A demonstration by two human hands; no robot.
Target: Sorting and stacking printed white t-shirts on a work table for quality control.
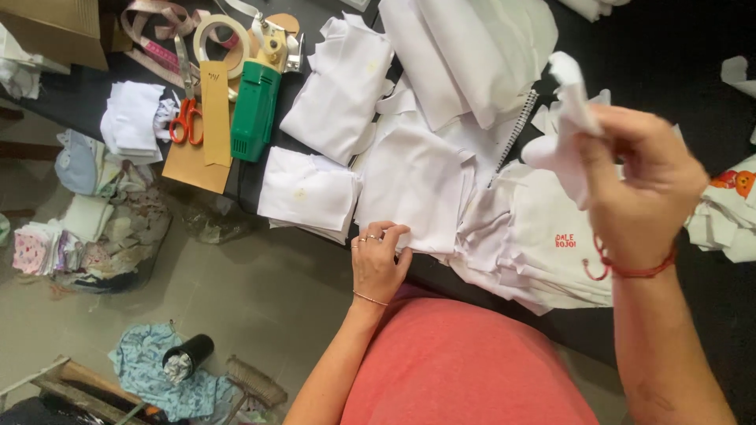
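Seen from above, a person in a red top works at a black table (669, 55) strewn with white cloth pieces. The left hand (378, 264) pinches the near edge of a flat white piece (413, 185) lying at the table's front edge. The right hand (642, 181), raised above the table, has its fingers clenched on a crumpled white scrap (571, 118). Farther left on the table lie a green cutter (254, 110), orange scissors (187, 118) and a tape roll (222, 35).
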